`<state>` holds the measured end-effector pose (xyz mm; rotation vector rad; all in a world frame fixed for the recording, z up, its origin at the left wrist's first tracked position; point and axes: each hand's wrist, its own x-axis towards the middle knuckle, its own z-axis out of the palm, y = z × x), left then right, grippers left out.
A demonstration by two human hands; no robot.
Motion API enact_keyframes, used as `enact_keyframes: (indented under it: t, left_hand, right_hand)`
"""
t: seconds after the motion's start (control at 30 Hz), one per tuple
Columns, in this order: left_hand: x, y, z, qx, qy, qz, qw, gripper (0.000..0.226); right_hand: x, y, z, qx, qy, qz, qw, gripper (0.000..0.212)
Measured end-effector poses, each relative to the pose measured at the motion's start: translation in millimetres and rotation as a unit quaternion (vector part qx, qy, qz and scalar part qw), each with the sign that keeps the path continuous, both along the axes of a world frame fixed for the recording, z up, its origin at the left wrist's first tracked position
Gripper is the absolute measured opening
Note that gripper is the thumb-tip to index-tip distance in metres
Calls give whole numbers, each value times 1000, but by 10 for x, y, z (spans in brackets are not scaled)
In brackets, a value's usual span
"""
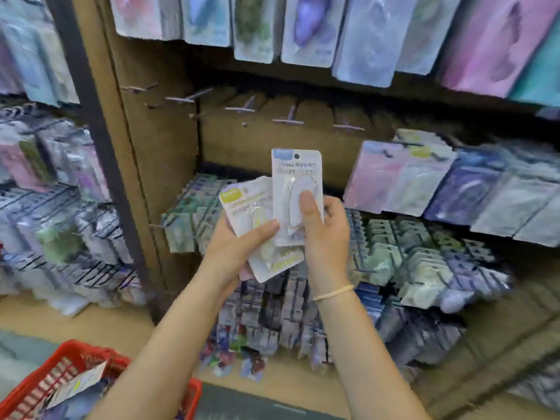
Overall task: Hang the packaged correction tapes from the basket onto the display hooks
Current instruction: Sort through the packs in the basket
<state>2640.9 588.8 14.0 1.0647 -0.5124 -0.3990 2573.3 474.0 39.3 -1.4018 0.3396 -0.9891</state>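
We pinch the upright correction tape pack (295, 189) in our right hand (325, 234), hole uppermost for the bare hooks (288, 119) beyond, while our left hand (233, 253) clasps the spare packs (257, 225), basket (36, 386) near left.

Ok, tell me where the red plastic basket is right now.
In the head view, the red plastic basket sits at the bottom left, on the floor below the left forearm and in front of the brown display shelving.

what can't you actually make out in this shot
Head view only:
- Red basket: cut off by the bottom edge, contents partly hidden behind the left forearm.
- Left hand packs: overlapped, count unclear.
- Right hand pack: print too blurred to read.
- Bare hooks: motion-blurred.
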Motion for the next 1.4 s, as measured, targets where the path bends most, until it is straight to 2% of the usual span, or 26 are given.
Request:
enact_keyframes:
  t: [0.2,0.37,0.47,0.57,0.73,0.87,0.97,1.03,1.17,1.3,1.4]
  left_hand:
    - [-302,-718,128,3,18,22,1000,49]
    - [-416,-931,60,2,37,93,995,41]
    - [-415,-874,52,3,54,156,986,53]
    - [-353,-758,52,29,58,192,979,47]
    - [-242,-638,95,64,59,186,979,50]
    - [-140,-576,106,84,63,176,979,30]
    - [-77,-538,85,87,54,157,982,33]
    - [-45,-491,75,95,55,145,983,27]
    - [24,-434,29,95,47,122,987,37]
    - [15,-408,10,89,31,103,990,70]
    - [-5,-377,9,88,23,94,991,63]
  right_hand:
    - [-506,-873,58,-14,-2,-45,999,11]
    - [-546,-1152,110,-83,1,25,996,8]
    - [-415,-1169,181,-122,32,70,990,9]
    - [-248,-1126,249,-135,21,70,988,11]
    - [-102,-1050,260,-122,12,27,992,14]
    - [-31,-916,234,-100,-3,-14,995,16]
    - [10,-851,257,-97,-12,-51,994,19]
    - [14,-811,262,-95,-7,-74,993,19]
    - [-9,-752,241,-84,-4,-113,990,19]
    - [-3,-725,266,-91,15,-132,987,20]
    - [79,-752,311,-97,51,-140,984,22]
